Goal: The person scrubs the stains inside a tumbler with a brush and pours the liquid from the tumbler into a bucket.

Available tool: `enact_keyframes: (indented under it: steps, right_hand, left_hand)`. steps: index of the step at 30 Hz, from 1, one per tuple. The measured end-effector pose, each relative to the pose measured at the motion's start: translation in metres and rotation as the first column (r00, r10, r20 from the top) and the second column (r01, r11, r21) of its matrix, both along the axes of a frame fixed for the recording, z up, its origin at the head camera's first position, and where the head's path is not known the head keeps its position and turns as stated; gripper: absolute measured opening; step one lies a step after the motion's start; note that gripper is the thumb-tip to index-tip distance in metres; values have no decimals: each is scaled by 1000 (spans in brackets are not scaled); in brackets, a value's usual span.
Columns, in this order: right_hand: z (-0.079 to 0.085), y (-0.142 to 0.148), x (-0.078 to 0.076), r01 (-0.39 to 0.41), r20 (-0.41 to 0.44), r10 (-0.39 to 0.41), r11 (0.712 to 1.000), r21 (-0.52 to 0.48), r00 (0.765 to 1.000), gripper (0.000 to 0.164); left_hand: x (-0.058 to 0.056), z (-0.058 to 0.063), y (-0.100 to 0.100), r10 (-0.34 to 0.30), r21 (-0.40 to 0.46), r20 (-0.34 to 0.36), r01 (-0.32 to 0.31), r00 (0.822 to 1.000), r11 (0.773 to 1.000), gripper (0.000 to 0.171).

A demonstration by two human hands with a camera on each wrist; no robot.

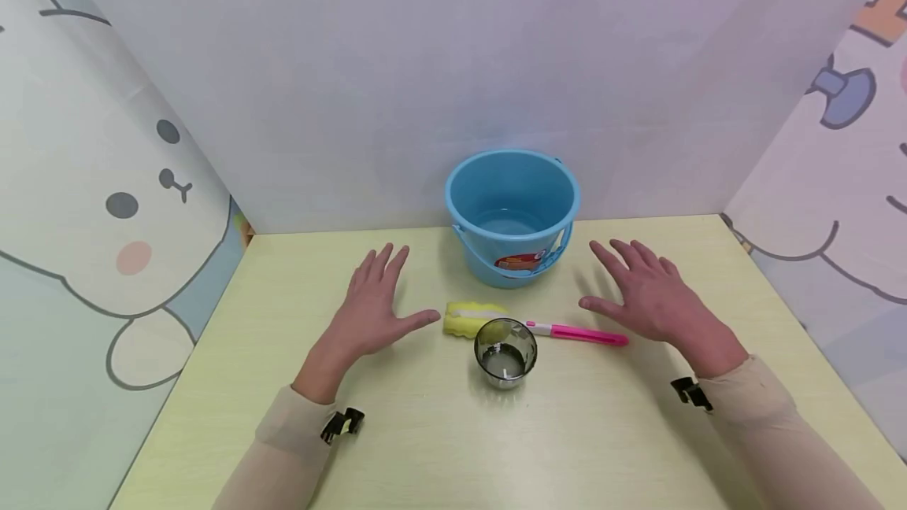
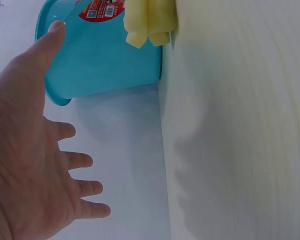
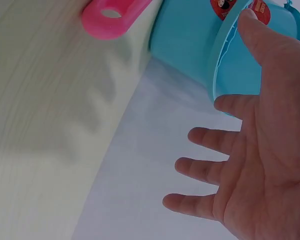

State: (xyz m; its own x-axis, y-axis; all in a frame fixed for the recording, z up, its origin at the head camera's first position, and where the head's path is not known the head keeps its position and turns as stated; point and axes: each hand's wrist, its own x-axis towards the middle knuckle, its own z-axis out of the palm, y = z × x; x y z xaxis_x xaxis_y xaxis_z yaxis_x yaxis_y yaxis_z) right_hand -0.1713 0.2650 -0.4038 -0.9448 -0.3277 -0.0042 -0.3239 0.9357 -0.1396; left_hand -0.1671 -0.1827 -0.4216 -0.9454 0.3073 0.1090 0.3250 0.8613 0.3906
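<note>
My left hand (image 1: 370,319) is held over the table with its fingers spread, thumb pointing toward the yellow sponge head (image 1: 464,319) of a cleaning brush. On the other side my right hand (image 1: 653,297) hovers with straight fingers, above and beside the brush's pink handle (image 1: 588,334). Neither hand holds anything. A clear dark-tinted glass (image 1: 505,352) stands upright in front of the brush, overlapping its middle in the head view. Behind them stands a blue bucket (image 1: 512,246), its handle folded down at the front over a red label (image 1: 520,261).
The pale wooden table (image 1: 418,447) meets a plain whitish wall (image 1: 340,101) at the back. Side panels with cartoon animals (image 1: 106,203) rise at left and right. The bucket stands close to the back wall.
</note>
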Motion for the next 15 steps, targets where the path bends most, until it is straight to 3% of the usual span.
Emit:
enact_keyframes:
  steps: [15]
  right_hand:
    - [6,-17,3,-93,10,94,995,-22,996,90]
  left_hand:
    - [13,7,20,-99,118,30,95,995,988,118]
